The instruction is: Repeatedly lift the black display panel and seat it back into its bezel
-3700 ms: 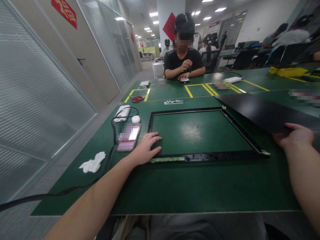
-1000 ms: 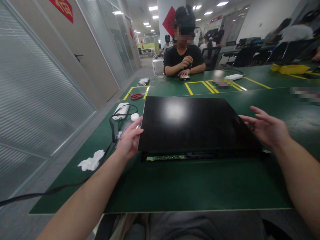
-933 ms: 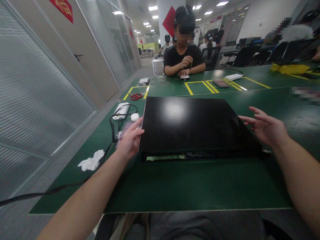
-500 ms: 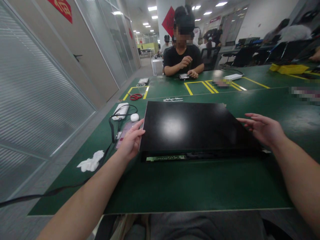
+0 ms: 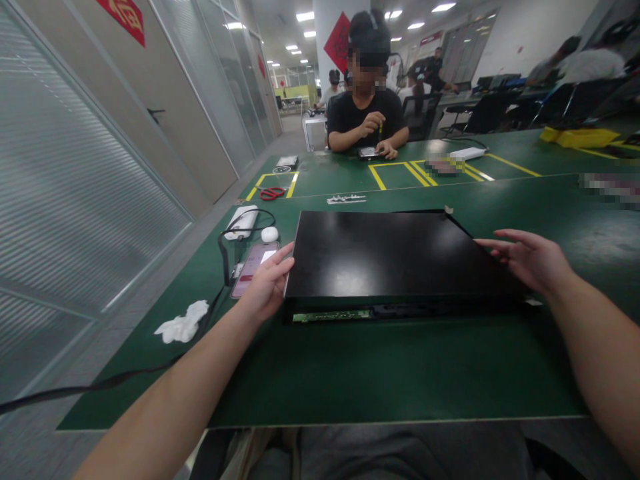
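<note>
A flat, glossy black screen panel point(image 5: 380, 257) lies above a dark frame on the table. Along the frame's near edge shows a green circuit board strip point(image 5: 331, 316). My left hand point(image 5: 267, 283) pinches the panel's left edge between thumb and fingers. At the right edge is my right hand point(image 5: 537, 263), its fingertips on the rim and partly hidden by the panel; its upper fingers stretch loosely. A small light tab point(image 5: 449, 210) sticks up at the far right corner.
Left of the panel are a phone point(image 5: 254, 270), a white earbud case point(image 5: 269, 235), a white power bank point(image 5: 241, 222) with a black cable, and a crumpled tissue point(image 5: 183, 323). Red scissors point(image 5: 272, 194) and white strips point(image 5: 346, 199) lie beyond. A person point(image 5: 367, 110) sits opposite.
The panel has shifted slightly to the right and its far edge has come lower and nearer, exposing the dark frame's far right corner. My left hand moved right with it.
</note>
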A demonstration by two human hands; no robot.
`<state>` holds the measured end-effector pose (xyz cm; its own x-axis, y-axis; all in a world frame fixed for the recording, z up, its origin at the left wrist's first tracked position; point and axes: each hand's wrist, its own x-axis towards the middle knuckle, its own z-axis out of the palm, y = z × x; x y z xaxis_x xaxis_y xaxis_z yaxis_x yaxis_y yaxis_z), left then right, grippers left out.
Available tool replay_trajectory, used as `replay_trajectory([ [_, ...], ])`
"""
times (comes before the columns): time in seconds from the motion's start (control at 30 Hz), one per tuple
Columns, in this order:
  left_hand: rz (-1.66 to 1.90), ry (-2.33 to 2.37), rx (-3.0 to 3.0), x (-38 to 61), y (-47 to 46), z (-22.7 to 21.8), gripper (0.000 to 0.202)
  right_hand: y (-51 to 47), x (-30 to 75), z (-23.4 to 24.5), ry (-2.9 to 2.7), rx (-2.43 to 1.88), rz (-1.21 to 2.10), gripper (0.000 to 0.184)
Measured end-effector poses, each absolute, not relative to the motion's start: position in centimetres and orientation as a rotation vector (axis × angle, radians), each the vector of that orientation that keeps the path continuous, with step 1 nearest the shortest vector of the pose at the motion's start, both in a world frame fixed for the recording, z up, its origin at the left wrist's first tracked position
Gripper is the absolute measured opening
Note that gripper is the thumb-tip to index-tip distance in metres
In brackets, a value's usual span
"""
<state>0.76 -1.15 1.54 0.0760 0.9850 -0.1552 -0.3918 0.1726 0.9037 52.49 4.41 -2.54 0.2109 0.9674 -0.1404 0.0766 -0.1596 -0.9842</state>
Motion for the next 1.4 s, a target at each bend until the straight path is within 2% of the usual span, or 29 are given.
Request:
replay_trajectory([
  [0.23, 1.256, 0.961, 0.812, 0.7, -0.9, 1.2, 0.054, 4.3, 51.7, -2.2, -1.037, -1.442, 1.113, 0.028],
  [0.47, 1.325, 0.969, 0.827, 0.4, -0.6, 1.2, 0.034, 3.9, 50.8, -1.5, -1.023, -1.434, 1.145, 0.026],
  [0.97, 1.322, 1.003, 0.794, 0.8, -0.6, 1.0, 0.037, 4.0, 50.6, -1.6, -1.039, -1.464, 1.101, 0.026],
  [1.23, 1.271, 1.010, 0.810, 0.7, -0.5, 0.7, 0.052, 4.0, 50.5, -1.6, -0.983, -1.483, 1.076, 0.025],
  [1.4, 1.251, 1.061, 0.789, 1.1, -0.8, 1.0, 0.046, 4.1, 50.0, -1.7, -1.048, -1.514, 1.006, 0.028],
])
